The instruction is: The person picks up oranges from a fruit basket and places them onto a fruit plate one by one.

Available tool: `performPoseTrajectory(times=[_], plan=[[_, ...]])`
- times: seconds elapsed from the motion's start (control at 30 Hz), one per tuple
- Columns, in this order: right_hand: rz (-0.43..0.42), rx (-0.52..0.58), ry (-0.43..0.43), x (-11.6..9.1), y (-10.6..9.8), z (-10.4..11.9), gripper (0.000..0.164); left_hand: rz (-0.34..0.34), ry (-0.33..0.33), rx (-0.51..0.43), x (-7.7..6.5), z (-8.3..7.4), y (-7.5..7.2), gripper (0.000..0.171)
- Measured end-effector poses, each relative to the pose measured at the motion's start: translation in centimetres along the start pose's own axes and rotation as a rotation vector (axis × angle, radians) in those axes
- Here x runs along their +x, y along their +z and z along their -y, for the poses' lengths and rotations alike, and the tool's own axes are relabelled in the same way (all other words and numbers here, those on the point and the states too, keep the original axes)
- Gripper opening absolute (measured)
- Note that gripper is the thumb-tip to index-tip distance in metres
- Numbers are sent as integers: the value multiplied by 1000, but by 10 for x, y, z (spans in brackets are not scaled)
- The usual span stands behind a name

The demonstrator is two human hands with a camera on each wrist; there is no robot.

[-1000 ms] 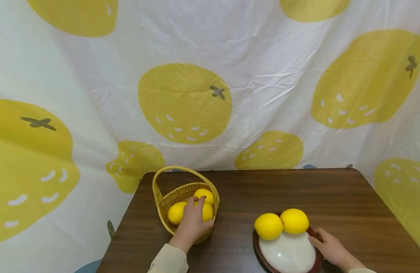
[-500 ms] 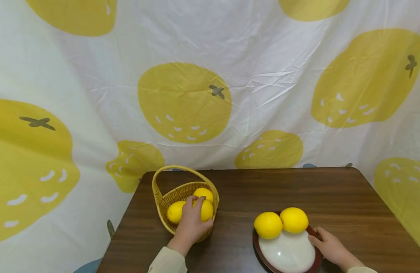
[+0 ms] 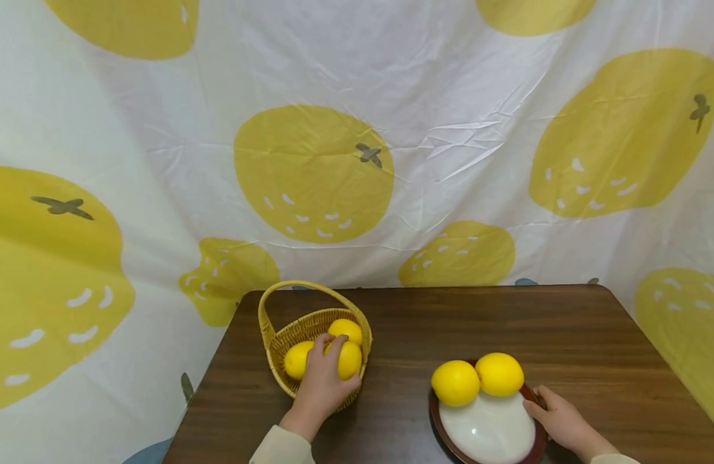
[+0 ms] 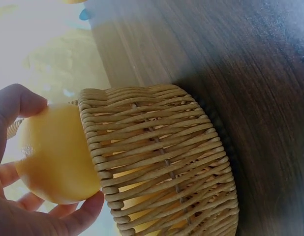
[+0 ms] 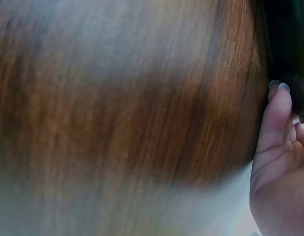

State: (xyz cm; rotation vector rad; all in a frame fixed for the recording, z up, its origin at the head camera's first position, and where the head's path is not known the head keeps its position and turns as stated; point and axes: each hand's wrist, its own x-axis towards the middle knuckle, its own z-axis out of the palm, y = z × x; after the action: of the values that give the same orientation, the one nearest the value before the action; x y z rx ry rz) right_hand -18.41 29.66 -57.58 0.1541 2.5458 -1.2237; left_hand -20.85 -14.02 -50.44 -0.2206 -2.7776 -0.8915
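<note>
My left hand (image 3: 323, 383) grips a yellow lemon (image 4: 58, 152) at the mouth of a wicker basket (image 4: 162, 152), thumb and fingers spread around the fruit. Two more lemons lie in the basket, one lemon (image 3: 296, 359) to the left of the hand and another lemon (image 3: 345, 330) behind it. To the right, my right hand (image 3: 560, 419) holds the dark red rim of a round plate (image 3: 542, 444), with the thumb on top. The white middle of the plate carries two lemons, a left lemon (image 3: 455, 383) and a right lemon (image 3: 500, 374), side by side at its far edge.
Everything stands on a dark brown wooden table (image 3: 426, 322). The basket's tall handle (image 3: 310, 285) arches over its far side. A white cloth (image 3: 438, 129) printed with large lemons hangs behind the table and along both sides.
The gripped lemon and my left hand have shifted very slightly left within the basket's mouth. The right hand and the plate have stayed in place.
</note>
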Motion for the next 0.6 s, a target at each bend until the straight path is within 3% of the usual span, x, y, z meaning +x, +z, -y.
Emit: performPoseTrajectory(times=[0.3, 0.6], plan=[[1, -20, -9, 1, -1, 0, 34, -20, 25, 4, -6, 1, -3, 63], [0, -19, -10, 0, 0, -1, 36, -75, 121, 11, -13, -5, -3, 62]])
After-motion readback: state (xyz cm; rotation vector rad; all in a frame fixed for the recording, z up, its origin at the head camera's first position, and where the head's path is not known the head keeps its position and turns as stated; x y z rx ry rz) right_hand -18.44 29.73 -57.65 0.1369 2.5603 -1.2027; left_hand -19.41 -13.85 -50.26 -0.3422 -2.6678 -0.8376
